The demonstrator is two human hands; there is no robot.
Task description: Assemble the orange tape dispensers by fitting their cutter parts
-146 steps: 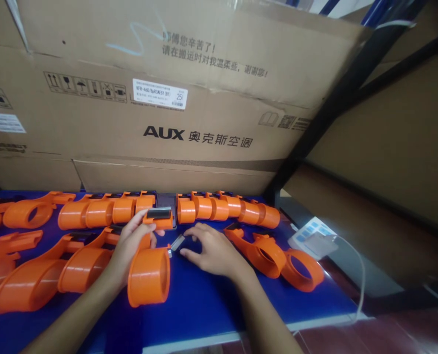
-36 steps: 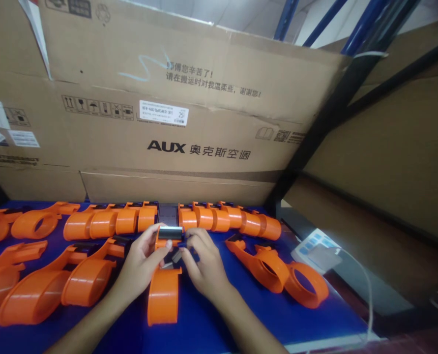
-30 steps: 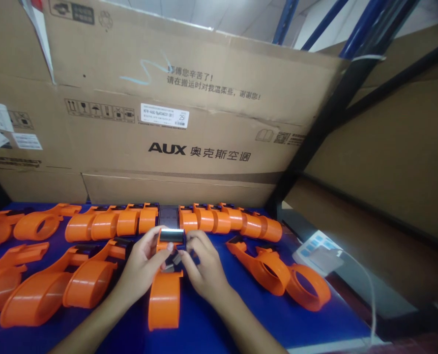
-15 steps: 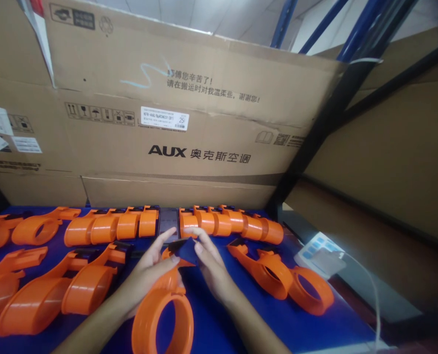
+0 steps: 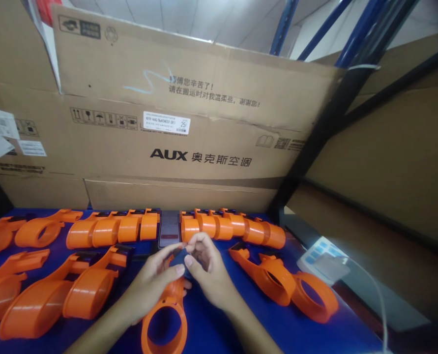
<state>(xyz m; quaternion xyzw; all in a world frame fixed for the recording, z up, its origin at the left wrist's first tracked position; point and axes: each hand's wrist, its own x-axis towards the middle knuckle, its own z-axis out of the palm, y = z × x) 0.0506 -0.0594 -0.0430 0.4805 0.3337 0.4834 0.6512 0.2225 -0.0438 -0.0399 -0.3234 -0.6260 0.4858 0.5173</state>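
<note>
My left hand [image 5: 150, 280] is wrapped round the handle end of an orange plastic tape dispenser [image 5: 173, 293], whose ring hangs toward me. Against the top of that handle lies a small dark blue flat piece [image 5: 179, 258]. My right hand [image 5: 208, 270] pinches this piece between thumb and curled fingers, while my left thumb also presses on it. The two hands nearly touch at the fingertips. How the piece meets the dispenser is hidden behind the fingers.
Several more orange tape dispensers [image 5: 106, 232] stand along the back and both sides of the blue tabletop [image 5: 211, 329]. A dark phone-like device [image 5: 169, 228] lies at the back middle. Behind rises a cardboard panel [image 5: 211, 132]. A white cable [image 5: 379, 290] runs down the right.
My right fingers have curled in and both hands have closed round the dark blue piece, now lower on the handle. The held dispenser's ring has turned slightly and dropped.
</note>
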